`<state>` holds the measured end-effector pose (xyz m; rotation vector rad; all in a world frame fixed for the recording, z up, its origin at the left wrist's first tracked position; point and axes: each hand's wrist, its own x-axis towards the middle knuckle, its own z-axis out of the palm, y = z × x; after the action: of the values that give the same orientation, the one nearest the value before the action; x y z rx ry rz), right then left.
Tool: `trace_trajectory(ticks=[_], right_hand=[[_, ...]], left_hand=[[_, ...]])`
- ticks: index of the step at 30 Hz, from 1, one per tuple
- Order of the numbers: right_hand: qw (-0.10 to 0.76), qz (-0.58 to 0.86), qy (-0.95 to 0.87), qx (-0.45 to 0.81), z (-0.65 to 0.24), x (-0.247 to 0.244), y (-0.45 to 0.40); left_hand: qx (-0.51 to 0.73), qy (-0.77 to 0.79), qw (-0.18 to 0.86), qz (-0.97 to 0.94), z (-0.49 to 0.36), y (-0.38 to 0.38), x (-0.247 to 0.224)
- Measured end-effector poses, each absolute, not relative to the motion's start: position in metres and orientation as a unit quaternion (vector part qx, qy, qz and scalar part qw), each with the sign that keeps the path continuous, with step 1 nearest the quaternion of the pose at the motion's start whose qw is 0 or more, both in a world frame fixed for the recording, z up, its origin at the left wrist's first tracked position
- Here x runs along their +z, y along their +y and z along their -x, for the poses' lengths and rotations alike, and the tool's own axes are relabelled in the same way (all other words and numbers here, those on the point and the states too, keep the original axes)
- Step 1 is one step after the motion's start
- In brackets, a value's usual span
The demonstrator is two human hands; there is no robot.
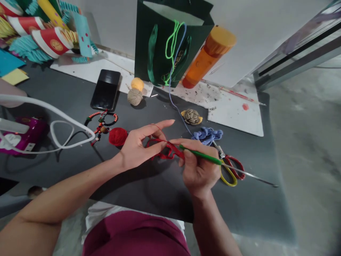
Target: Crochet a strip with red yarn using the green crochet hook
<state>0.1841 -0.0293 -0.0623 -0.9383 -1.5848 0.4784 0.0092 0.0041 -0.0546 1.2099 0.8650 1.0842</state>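
Note:
My right hand (199,167) grips a crochet hook (205,156) by its green handle, the metal shaft sticking out to the right past the scissors. The hook's tip meets a strip of red crochet work (170,153). Thumb and fingers of my left hand (142,142) pinch that red work from the other side, with the index finger stretched out and red yarn running over it. A red yarn ball (118,136) lies just left of my left hand. Scissors (230,167) with one red and one yellow loop rest partly behind my right hand.
Beyond my hands are blue crochet work (207,135), a brown crocheted flower (191,116), two small yarn balls (135,96) and a black phone (106,89). A dark green gift bag (144,46) and an orange bottle (207,57) stand behind. A white cable (66,111) loops at left near a beaded bracelet (102,121).

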Motion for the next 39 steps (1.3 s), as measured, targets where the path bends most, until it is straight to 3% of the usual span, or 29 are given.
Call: trace_trajectory(ticks=[3,7,12,18,23,30,39], right_hand=[[0.549,0.399,-0.720,0.144,-0.183,-0.063,-0.028],[0.541,0.420,-0.722,0.102,-0.180,-0.064,-0.031],[0.589,0.432,-0.662,0.169,-0.174,-0.068,-0.037],[0.636,0.535,-0.514,0.211,-0.172,-0.070,-0.045],[0.642,0.508,-0.433,0.378,-0.170,-0.063,-0.039],[0.623,0.486,-0.359,0.497,-0.167,-0.059,-0.030],[0.639,0.476,-0.470,0.380,-0.161,-0.065,-0.036]], left_hand=[[0.481,0.366,0.636,-0.480,-0.012,0.003,-0.056],[0.467,0.308,0.777,-0.289,-0.015,0.002,-0.057],[0.398,0.238,0.872,-0.154,-0.015,0.002,-0.060],[0.410,0.230,0.868,-0.157,-0.014,0.004,-0.064],[0.411,0.248,0.859,-0.176,-0.013,0.007,-0.061],[0.416,0.260,0.837,-0.244,-0.014,0.003,-0.057],[0.442,0.261,0.812,-0.276,-0.016,-0.001,-0.061]])
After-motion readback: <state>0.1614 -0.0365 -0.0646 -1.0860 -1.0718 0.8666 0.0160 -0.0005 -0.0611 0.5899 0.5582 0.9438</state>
